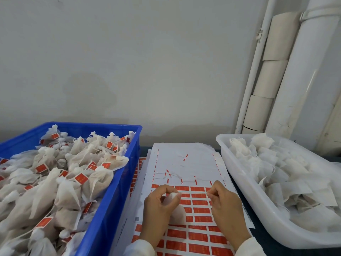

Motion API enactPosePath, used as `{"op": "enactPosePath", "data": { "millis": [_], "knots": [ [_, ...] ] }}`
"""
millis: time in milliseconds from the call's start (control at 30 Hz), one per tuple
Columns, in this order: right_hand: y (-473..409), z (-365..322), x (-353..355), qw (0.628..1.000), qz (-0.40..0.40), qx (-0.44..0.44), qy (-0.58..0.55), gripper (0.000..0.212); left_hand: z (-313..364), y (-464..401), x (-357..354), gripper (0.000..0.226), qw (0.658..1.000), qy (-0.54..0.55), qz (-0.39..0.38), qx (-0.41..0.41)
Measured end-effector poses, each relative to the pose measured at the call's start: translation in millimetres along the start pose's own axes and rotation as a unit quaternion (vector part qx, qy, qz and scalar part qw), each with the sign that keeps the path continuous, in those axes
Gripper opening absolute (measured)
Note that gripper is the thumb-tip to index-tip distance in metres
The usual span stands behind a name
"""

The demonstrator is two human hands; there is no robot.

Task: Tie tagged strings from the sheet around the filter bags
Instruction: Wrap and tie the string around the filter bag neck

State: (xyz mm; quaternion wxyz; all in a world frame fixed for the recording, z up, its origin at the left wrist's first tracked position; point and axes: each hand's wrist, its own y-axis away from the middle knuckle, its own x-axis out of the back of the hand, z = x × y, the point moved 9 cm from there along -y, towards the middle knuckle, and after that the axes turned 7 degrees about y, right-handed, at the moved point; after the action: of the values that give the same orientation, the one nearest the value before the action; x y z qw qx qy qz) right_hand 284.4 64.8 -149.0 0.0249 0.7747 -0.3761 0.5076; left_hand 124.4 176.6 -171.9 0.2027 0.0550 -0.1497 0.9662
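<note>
**Filter bag held over tag sheet**

Left hand [159, 206] grips filter bag [175, 209] at its gathered neck, above the tag sheet [198, 204]. Right hand [224, 201]: fingertips pinched together; string too fine to confirm. Blue crate [112, 193] left, white tub [245, 187] right.

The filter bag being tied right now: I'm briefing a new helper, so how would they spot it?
Start at the sheet of red tags lying between the blue crate and the white tub. Above its near half, the left hand grips one filter bag by its neck. Unlike the bags in either bin, it is alone and held in a hand.
</note>
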Motion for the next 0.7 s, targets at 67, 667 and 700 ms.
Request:
{"op": "enactPosePath", "data": {
  "millis": [67,667,700],
  "knots": [
    [1.5,-1.0,-2.1,1.000,-0.008,0.000,-0.012,0.011,-2.0,-0.1,-1.9,0.008,1.000,-0.004,-0.009,0.006],
    [1.7,-2.4,-11.0,0.999,-0.020,-0.012,-0.023,0.026,-8.5,3.5,-5.4,0.011,0.999,-0.005,-0.013,0.033],
    [1.6,-1.1,-10.9,0.999,-0.021,-0.010,-0.031,0.024,-10.4,3.2,-5.4,0.013,0.999,-0.010,-0.017,0.038]
  ]
}}
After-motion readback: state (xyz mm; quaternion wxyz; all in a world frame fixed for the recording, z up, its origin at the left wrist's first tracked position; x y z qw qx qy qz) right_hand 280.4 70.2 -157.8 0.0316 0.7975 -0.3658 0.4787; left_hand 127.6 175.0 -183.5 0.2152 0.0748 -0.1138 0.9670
